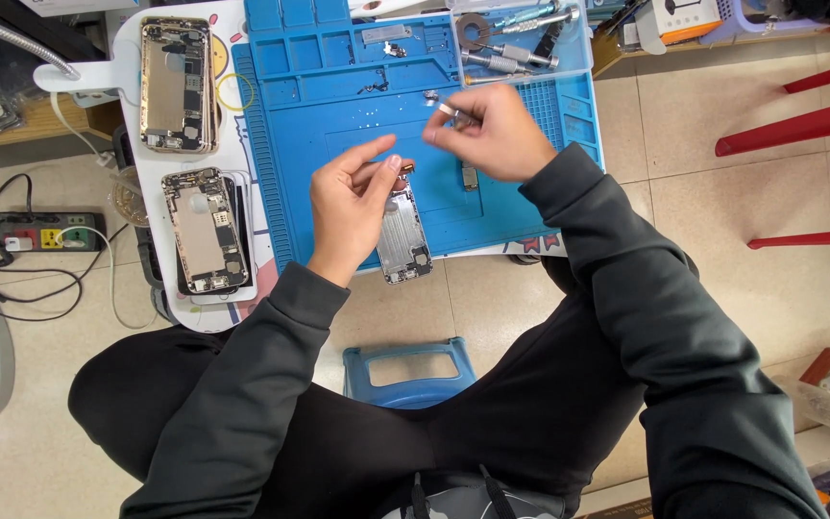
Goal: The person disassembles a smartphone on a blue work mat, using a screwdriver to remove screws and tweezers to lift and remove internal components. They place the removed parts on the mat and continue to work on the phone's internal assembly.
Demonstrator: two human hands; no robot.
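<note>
At frame centre my left hand point(350, 207) grips the stripped phone housing point(403, 238) over the blue repair mat point(338, 144); my right hand point(492, 130) pinches a small metal tool point(449, 109). Housing looks emptied; two more opened phones point(189, 154) wait at left.

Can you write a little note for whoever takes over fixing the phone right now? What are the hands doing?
Left hand: holds the opened phone shell at its top end, over the blue work mat.
Right hand: pinches a small silvery tool above the mat; what is at its tip is too small to tell.
Nearby: two more opened phones lie on the white board to the left; a small loose part lies on the mat; screwdrivers sit in the clear tray.
Done: shell is open, insides bare.
Left: cannot tell from this view.
</note>
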